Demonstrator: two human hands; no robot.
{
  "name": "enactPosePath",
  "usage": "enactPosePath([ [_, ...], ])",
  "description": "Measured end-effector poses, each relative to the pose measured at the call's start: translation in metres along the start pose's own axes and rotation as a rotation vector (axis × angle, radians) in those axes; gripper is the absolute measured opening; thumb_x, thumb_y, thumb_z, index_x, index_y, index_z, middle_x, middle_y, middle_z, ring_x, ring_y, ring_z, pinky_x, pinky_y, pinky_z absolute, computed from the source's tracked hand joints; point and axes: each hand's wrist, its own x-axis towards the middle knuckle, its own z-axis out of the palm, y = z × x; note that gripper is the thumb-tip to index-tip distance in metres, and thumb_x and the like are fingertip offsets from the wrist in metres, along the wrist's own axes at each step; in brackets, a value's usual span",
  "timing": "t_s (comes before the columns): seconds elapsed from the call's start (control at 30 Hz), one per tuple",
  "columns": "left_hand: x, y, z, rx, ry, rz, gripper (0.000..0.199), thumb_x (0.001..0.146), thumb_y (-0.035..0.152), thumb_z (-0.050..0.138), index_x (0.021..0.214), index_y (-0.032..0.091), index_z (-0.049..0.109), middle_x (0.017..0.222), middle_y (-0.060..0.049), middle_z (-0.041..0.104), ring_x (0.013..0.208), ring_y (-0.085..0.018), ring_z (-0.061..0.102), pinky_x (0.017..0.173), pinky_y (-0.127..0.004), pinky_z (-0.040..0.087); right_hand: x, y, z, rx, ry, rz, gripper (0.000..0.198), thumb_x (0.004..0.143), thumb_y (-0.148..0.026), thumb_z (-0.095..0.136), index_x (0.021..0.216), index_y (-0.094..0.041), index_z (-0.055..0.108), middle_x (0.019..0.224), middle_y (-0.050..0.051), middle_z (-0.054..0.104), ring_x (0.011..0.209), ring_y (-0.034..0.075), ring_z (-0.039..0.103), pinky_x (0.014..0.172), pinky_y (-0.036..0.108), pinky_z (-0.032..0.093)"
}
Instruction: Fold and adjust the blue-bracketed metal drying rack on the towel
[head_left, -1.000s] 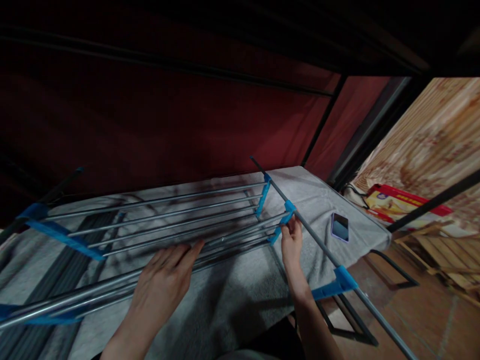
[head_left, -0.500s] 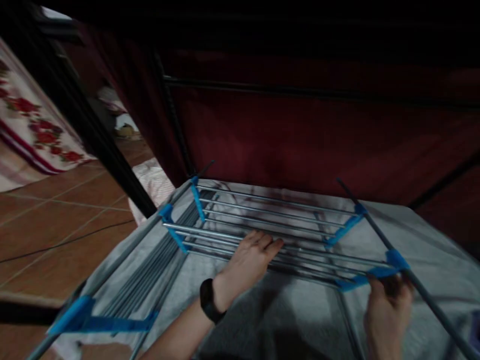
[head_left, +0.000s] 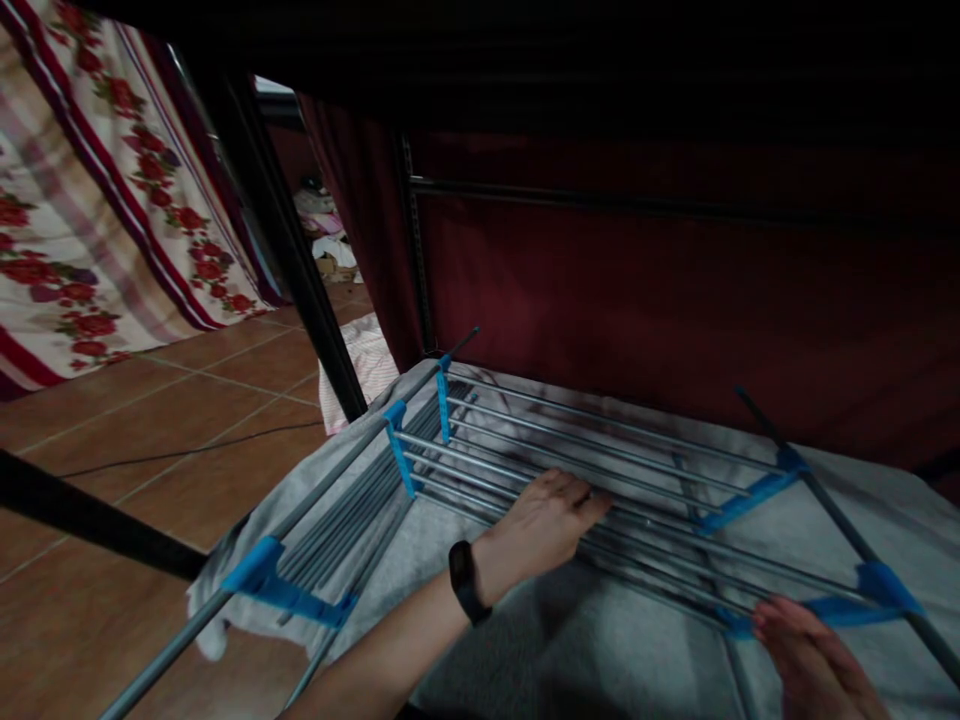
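Dark red cloth backdrop (head_left: 637,290), dim, stretched behind everything. Brown square-tiled floor (head_left: 187,400) at far left. Soft grey cloth cover (head_left: 630,630) over the broad surface in front, edge drooping toward the floor at left. Cream cloth printed with red roses and maroon stripes (head_left: 112,220) hanging at upper left.

Rack of grey metal tubes with blue plastic brackets (head_left: 480,462): located above the cover, from centre to right; long tubes in two sets, back and front, between side rails. Square-edged black post (head_left: 296,250) just beyond the cover's left edge. Bundle of thin grey tubes (head_left: 356,515) along the left side, beneath the rack. Pale pink striped cloth (head_left: 367,365) low beside the post.

Left hand (head_left: 544,515): palm down across the front tubes, fingers together. Curled round them or merely laid on top: cannot tell. Right hand (head_left: 814,650): at lower right, fingertips by a tube end, just beside the blue plastic front bracket at the right end (head_left: 855,608); fingers bunched. Gripping or only touching: cannot tell. Black wristband (head_left: 466,580) on the left wrist.
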Motion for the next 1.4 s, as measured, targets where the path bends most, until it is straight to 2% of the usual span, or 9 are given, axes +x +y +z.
enactPosePath([
  [0.1, 0.0, -0.001, 0.0, 0.012, -0.005, 0.006, 0.042, 0.097, 0.009, 0.052, 0.138, 0.016, 0.057, 0.107, -0.007, 0.069, 0.101, -0.022, 0.064, 0.098, -0.037, 0.049, -0.011, -0.012, 0.028, 0.029, -0.118, 0.173, 0.053, 0.054, -0.049, 0.088, 0.103, -0.03, 0.079, 0.108, 0.011, 0.077, 0.091, 0.032, 0.074, 0.075, 0.047, 0.062],
  [0.37, 0.002, -0.003, 0.002, 0.021, 0.02, 0.032, 0.037, 0.097, 0.009, 0.055, 0.133, 0.017, 0.059, 0.103, -0.005, 0.068, 0.097, -0.02, 0.064, 0.094, -0.034, 0.048, -0.021, -0.037, 0.092, 0.372, -0.361, 0.348, 0.042, 0.077, -0.051, 0.084, 0.114, -0.032, 0.076, 0.088, 0.0, 0.072, 0.081, 0.016, 0.068, 0.071, 0.028, 0.058],
  [0.53, -0.011, -0.001, 0.009, 0.073, 0.26, 0.0, 0.044, 0.098, 0.01, 0.053, 0.141, 0.021, 0.056, 0.123, -0.01, 0.067, 0.117, -0.023, 0.06, 0.105, -0.04, 0.044, -0.018, -0.037, 0.094, 0.382, -0.339, 0.379, 0.04, 0.076, -0.053, 0.088, 0.104, -0.028, 0.077, 0.085, -0.002, 0.072, 0.08, 0.014, 0.067, 0.076, 0.024, 0.059],
  [0.67, -0.051, -0.016, 0.021, 0.075, 0.627, -0.214, 0.032, 0.098, 0.007, 0.053, 0.124, 0.023, 0.064, 0.103, -0.007, 0.067, 0.098, -0.021, 0.06, 0.089, -0.036, 0.046, -0.017, -0.034, 0.091, 0.375, -0.339, 0.368, 0.041, 0.075, -0.053, 0.088, 0.106, -0.028, 0.077, 0.086, -0.001, 0.073, 0.081, 0.015, 0.069, 0.076, 0.024, 0.061],
  [0.77, -0.09, -0.043, 0.022, 0.063, 0.823, -0.493, 0.022, 0.098, 0.009, 0.055, 0.11, 0.024, 0.067, 0.097, -0.004, 0.064, 0.092, -0.019, 0.058, 0.083, -0.033, 0.044, -0.017, -0.035, 0.092, 0.383, -0.335, 0.366, 0.042, 0.075, -0.054, 0.089, 0.107, -0.028, 0.076, 0.084, -0.002, 0.073, 0.079, 0.015, 0.069, 0.074, 0.024, 0.061],
  [0.9, -0.12, -0.088, 0.014, -0.087, 1.115, -0.877, 0.012, 0.094, 0.021, 0.061, 0.106, 0.022, 0.064, 0.105, -0.006, 0.063, 0.104, -0.023, 0.059, 0.093, -0.036, 0.047, -0.016, -0.035, 0.093, 0.38, -0.329, 0.364, 0.045, 0.073, -0.054, 0.09, 0.107, -0.027, 0.076, 0.084, -0.001, 0.074, 0.078, 0.015, 0.07, 0.072, 0.024, 0.062],
  [1.07, -0.116, -0.126, 0.017, -0.349, 1.302, -1.042, 0.039, 0.086, 0.029, 0.07, 0.122, 0.021, 0.06, 0.126, -0.011, 0.063, 0.122, -0.028, 0.059, 0.114, -0.044, 0.043, -0.016, -0.031, 0.093, 0.366, -0.317, 0.35, 0.049, 0.072, -0.056, 0.09, 0.108, -0.027, 0.076, 0.085, 0.0, 0.076, 0.079, 0.016, 0.072, 0.073, 0.025, 0.062],
  [1.23, -0.112, -0.134, 0.018, -0.519, 1.38, -0.98, 0.049, 0.087, 0.039, 0.072, 0.131, 0.021, 0.06, 0.136, -0.012, 0.065, 0.128, -0.027, 0.061, 0.119, -0.043, 0.042, -0.014, -0.03, 0.093, 0.358, -0.314, 0.346, 0.05, 0.071, -0.057, 0.091, 0.109, -0.028, 0.075, 0.087, 0.0, 0.077, 0.08, 0.016, 0.072, 0.075, 0.025, 0.062],
  [1.4, -0.119, -0.139, 0.005, -0.591, 1.193, -0.95, 0.046, 0.097, 0.052, 0.061, 0.125, 0.018, 0.072, 0.131, -0.012, 0.072, 0.129, -0.028, 0.063, 0.121, -0.043, 0.04, -0.012, -0.03, 0.093, 0.354, -0.31, 0.339, 0.05, 0.072, -0.057, 0.09, 0.11, -0.027, 0.075, 0.087, 0.0, 0.078, 0.081, 0.016, 0.073, 0.075, 0.026, 0.062],
])
